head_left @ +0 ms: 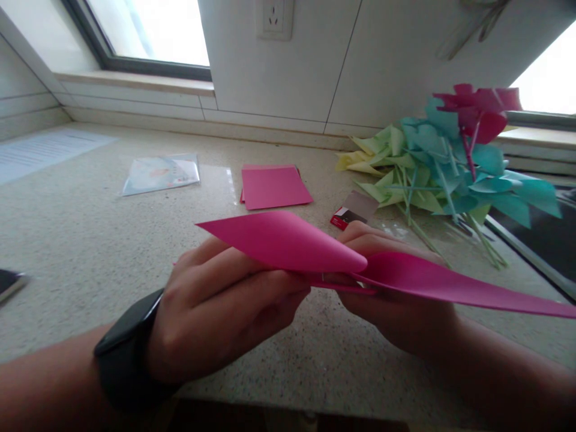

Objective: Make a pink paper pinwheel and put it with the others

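Bright pink paper (pixel 288 243) is at the centre of my head-camera view, held above a pale, speckled counter (pixel 90 240); I give clock directions from that paper. One curved, pointed flap aims toward 9 o'clock, and a longer one runs toward 3 o'clock to the edge of my view. I cannot tell whether they are a single piece.

My left hand (pixel 225 306), at 8 o'clock, wears a black wristband (pixel 128 354). Its fingers are curled close together, pinching the paper's lower edge from below. My right hand (pixel 396 294), at 4 o'clock, has its fingers bent around the paper where the flaps meet; the paper hides some of its fingertips, so I cannot tell exactly how they press.

Just beyond, at 12 o'clock, lies a stack of pink squares (pixel 274 187). A clear packet (pixel 164 174) lies at 10 o'clock, with a printed sheet (pixel 45 150) farther out the same way. At 9 o'clock a dark flat object (pixel 9 283) is cut off by my view. A small red and black box (pixel 344 217) sits at 1 o'clock, near the right hand. At 2 o'clock rests a bunch of paper flowers (pixel 432 144), green, yellow and teal, with a deep pink bloom (pixel 488 111) on top.
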`<state>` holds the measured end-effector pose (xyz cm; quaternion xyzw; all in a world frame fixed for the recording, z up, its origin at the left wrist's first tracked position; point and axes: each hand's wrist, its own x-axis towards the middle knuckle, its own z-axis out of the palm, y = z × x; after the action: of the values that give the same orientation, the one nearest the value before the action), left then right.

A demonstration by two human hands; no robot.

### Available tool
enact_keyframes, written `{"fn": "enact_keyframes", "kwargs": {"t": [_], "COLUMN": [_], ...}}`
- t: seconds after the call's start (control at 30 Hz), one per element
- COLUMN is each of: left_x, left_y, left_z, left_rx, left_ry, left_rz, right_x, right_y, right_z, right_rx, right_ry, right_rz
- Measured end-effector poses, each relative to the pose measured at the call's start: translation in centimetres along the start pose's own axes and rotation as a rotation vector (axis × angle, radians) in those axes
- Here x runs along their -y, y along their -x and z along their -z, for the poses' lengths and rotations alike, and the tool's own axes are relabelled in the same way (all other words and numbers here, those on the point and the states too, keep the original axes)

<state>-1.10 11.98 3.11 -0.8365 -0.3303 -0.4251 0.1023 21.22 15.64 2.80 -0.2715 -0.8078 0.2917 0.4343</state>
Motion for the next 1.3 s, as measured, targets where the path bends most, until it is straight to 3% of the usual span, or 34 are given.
{"fn": "enact_keyframes", "kwargs": {"t": [0.4, 0.57, 0.87, 1.3], "left_x": [-0.04, 0.20, 0.57, 0.27], "left_y": [0.06, 0.08, 0.48, 0.32], "left_z": [0.05, -0.03, -0.08, -0.03], "left_rx": [0.016, 0.031, 0.057, 0.052], "left_ry": [0.059, 0.083, 0.167, 0.203], "left_rz": [0.015, 0.020, 0.026, 0.077], "right_x": [0.10, 0.31, 0.55, 0.61], "right_y": [-0.26, -0.18, 0.02, -0.19], "right_z": [-0.15, -0.46, -0.65, -0.79], "right_rx": [0.037, -0.012, 0.023, 0.025], "right_ry": [0.068, -0.046, -0.133, -0.228], "right_rz": [0.020, -0.060, -0.221, -0.274]}}
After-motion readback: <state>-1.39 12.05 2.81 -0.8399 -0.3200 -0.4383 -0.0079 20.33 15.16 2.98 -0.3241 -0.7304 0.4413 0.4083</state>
